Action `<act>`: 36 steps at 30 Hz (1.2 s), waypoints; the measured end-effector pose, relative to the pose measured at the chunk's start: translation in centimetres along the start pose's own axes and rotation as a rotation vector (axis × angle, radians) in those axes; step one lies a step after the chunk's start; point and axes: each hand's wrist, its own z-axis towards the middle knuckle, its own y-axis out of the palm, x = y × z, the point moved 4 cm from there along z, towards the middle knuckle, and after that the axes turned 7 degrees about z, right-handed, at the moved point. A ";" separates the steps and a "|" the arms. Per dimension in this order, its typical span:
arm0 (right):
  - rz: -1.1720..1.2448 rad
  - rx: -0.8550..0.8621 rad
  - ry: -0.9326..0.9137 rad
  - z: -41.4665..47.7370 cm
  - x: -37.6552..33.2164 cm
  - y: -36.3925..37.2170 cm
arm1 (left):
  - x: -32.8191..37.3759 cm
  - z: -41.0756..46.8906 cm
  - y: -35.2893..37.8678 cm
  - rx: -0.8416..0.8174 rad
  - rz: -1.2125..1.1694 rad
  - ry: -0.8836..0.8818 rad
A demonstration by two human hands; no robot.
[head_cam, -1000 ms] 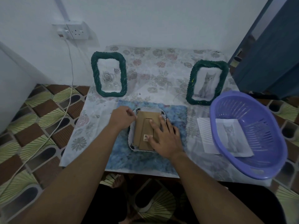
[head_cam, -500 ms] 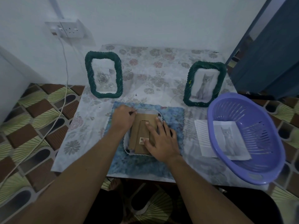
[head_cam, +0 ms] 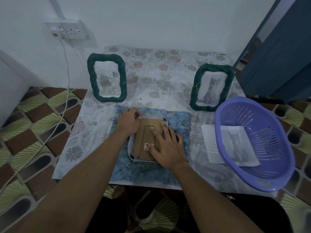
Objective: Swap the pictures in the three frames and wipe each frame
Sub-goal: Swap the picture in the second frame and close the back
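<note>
Frame (head_cam: 158, 116) face-down on blue cloth (head_cam: 151, 170), near-edge centre of counter (head_cam: 84, 137). L hand (head_cam: 128, 121) curled, pinching frame's far-left corner. R hand (head_cam: 166, 145) flat, fingers spread, pressing cardboard backing (head_cam: 148, 132).

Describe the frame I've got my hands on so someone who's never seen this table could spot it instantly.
On the flowered table, find the blue cloth at the front edge. The frame lies face down on it, under the left hand and right hand. Unlike the two green frames standing behind, it is white-rimmed and shows its brown cardboard back.
</note>
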 end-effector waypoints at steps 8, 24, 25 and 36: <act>-0.005 0.008 0.001 -0.1 0.0 0.1 | -0.4 0.0 0.2 0.047 -0.001 0.099; 0.012 -0.024 0.010 -0.1 0.0 -0.1 | -0.6 -2.3 -0.7 -0.071 0.007 0.118; 0.012 -0.025 0.010 0.0 0.0 -0.1 | -0.9 -3.1 -0.8 -0.044 0.015 0.125; 0.025 -0.016 0.016 0.0 -0.2 -0.2 | -2.7 -10.8 1.4 -0.107 0.410 0.167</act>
